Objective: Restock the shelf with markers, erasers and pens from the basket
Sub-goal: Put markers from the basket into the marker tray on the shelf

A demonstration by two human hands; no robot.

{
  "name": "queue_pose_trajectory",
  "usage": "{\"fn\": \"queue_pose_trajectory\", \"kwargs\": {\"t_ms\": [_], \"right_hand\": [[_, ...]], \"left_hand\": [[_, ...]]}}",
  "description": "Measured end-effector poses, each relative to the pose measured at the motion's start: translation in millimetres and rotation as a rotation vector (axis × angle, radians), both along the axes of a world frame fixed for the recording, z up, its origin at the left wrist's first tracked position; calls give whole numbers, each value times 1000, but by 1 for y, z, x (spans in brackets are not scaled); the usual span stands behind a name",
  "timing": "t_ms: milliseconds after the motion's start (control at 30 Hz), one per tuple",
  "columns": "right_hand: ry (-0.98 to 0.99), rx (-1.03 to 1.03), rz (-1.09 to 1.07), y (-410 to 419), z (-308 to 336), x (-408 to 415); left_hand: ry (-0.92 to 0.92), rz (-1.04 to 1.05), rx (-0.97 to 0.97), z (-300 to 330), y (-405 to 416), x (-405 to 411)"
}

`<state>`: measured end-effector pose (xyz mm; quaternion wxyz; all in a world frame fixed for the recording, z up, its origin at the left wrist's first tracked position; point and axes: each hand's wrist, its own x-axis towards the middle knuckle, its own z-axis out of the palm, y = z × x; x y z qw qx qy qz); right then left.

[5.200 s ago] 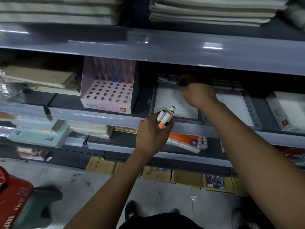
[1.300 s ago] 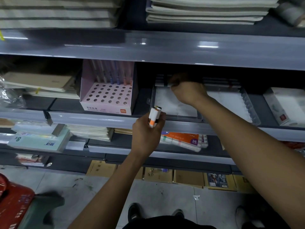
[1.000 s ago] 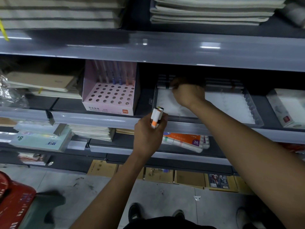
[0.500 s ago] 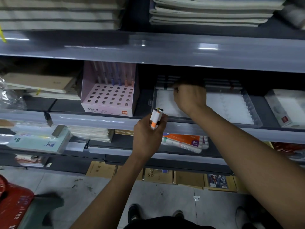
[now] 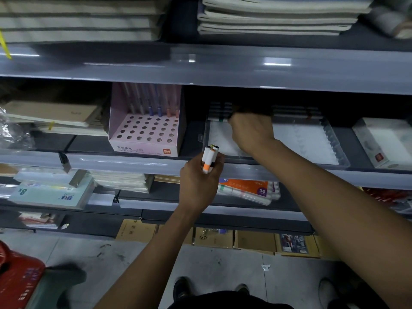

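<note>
My left hand (image 5: 198,181) is closed around a small bunch of white markers (image 5: 209,158) with orange and black bands, held upright in front of the middle shelf's edge. My right hand (image 5: 250,130) reaches into a clear plastic tray (image 5: 312,143) on the middle shelf. Its fingers are curled at the tray's dark back-left end, where a row of markers (image 5: 219,112) lies. The fingertips are hidden in shadow, so whether they hold a marker is unclear. The red basket (image 5: 17,279) sits on the floor at the lower left.
A pink holed pen display box (image 5: 145,132) with several pens stands left of the tray. A white box (image 5: 385,141) is at the right. Notebooks fill the upper shelf and the left side. A 36-colour marker pack (image 5: 247,190) lies on the shelf below. Cardboard boxes line the floor.
The bunch in my left hand has shrunk since the earliest frame. My right hand has stayed at the tray's back-left end, shifting only slightly. My left hand has barely moved.
</note>
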<state>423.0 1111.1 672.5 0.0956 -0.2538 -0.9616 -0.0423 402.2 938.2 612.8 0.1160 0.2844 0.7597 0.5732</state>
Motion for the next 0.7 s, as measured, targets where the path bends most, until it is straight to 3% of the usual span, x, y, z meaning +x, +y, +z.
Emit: {"fn": "queue_pose_trajectory", "kwargs": {"t_ms": [700], "right_hand": [[84, -165, 31, -4, -1, 5]], "left_hand": [[-25, -9, 0, -2, -4, 1]]}}
